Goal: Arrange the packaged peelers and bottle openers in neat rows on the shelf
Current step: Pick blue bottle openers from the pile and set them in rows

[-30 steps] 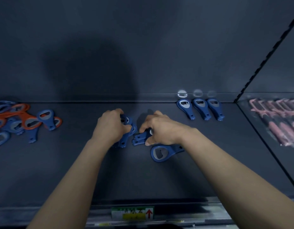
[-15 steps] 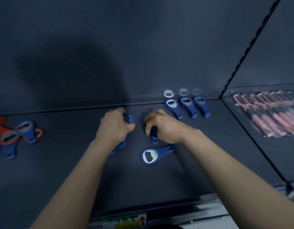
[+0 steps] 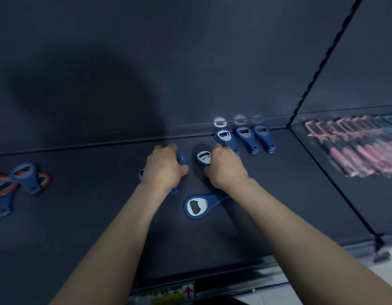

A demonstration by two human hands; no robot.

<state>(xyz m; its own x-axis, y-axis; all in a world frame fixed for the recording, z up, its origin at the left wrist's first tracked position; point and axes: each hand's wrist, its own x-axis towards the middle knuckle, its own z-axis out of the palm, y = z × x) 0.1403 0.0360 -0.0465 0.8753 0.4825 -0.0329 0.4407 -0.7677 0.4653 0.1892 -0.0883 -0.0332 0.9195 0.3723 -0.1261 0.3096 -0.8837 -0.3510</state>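
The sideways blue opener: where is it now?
Head view, centre: opener flat on the shelf, just nearer than the right hand, handle under that wrist.

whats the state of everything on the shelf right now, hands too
left hand, grips blue openers
right hand, grips one blue opener, head toward wall
loose opener, lying flat, askew, out of any row
back row, three neat stacks, heads toward wall
left pile, orange and blue, jumbled
peelers, packaged, lined up on right shelf

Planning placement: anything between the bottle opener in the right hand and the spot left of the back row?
Nothing visible. Right hand grips the blue bottle opener left of the row's first opener, bare shelf between. Loose opener lies nearer, off-path.
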